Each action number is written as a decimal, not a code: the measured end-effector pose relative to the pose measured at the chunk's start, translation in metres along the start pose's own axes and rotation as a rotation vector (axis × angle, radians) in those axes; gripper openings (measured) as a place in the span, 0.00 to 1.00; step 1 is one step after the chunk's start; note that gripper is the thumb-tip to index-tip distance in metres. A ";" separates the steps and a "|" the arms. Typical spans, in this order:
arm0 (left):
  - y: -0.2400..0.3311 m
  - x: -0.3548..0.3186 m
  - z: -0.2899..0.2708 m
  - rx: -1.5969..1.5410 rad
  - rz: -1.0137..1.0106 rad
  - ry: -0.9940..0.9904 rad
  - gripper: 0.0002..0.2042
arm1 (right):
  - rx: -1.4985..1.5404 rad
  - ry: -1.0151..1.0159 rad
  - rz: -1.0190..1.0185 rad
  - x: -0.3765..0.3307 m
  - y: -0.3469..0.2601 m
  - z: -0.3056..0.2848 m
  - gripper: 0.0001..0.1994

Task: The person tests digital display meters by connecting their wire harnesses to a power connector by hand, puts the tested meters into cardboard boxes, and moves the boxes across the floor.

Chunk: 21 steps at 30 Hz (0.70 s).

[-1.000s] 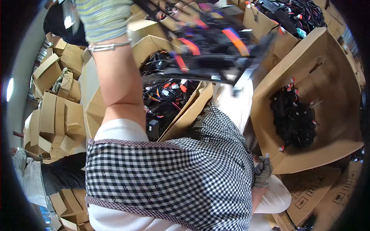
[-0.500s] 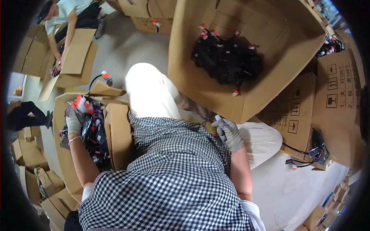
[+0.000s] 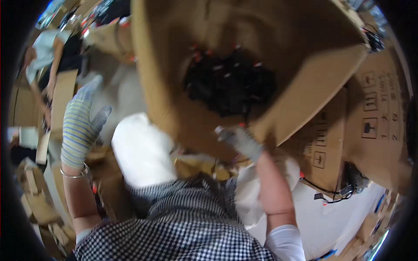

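My left hand (image 3: pixel 82 124), in a striped knit glove with a metal bracelet at the wrist, is raised on the left, fingers spread and holding nothing. My right hand (image 3: pixel 238 140), in a grey glove, rests against the near wall of a large open cardboard box (image 3: pixel 165 87). Motion blur hides whether its fingers grip that wall. Inside the box lies a heap of black cable bundles (image 3: pixel 230 82) with small red ends. My white-trousered knee (image 3: pixel 139 148) and checked apron (image 3: pixel 183 226) fill the lower middle.
Another person (image 3: pixel 43 56) in a light top bends over flat cardboard at the upper left. Printed cardboard boxes (image 3: pixel 374 117) stand at the right. A loose black cable (image 3: pixel 331 193) lies below them. More cardboard pieces (image 3: pixel 35 195) are piled at the lower left.
My left hand has let go of the cable bundle in the left-hand box and risen, empty. The view has swung toward the large box, and my right hand has reached its near wall.
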State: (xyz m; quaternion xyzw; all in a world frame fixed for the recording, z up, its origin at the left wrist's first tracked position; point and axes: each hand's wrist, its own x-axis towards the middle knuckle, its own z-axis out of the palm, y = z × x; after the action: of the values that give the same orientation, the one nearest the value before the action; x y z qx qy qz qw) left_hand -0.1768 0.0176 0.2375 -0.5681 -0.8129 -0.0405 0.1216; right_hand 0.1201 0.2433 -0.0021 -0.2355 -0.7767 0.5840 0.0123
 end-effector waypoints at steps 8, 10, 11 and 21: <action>-0.057 0.130 0.201 -0.703 -0.548 0.427 0.28 | -0.298 -0.187 -0.458 -0.004 -0.014 0.032 0.13; -0.045 0.168 0.198 -0.816 -0.541 0.420 0.26 | -0.234 -0.220 -0.289 -0.015 -0.049 0.025 0.18; -0.043 0.184 0.195 -0.774 -0.483 0.419 0.25 | -0.197 -0.239 -0.167 -0.017 -0.056 0.028 0.20; -0.071 0.307 0.202 -0.854 -0.427 0.284 0.20 | 0.175 -0.311 -0.323 -0.007 0.020 0.099 0.13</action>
State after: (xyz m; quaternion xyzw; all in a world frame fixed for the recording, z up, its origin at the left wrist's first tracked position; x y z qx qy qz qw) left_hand -0.3734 0.3145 0.1223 -0.3767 -0.7975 -0.4707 -0.0234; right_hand 0.1043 0.1560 -0.0504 -0.0135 -0.7434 0.6687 0.0058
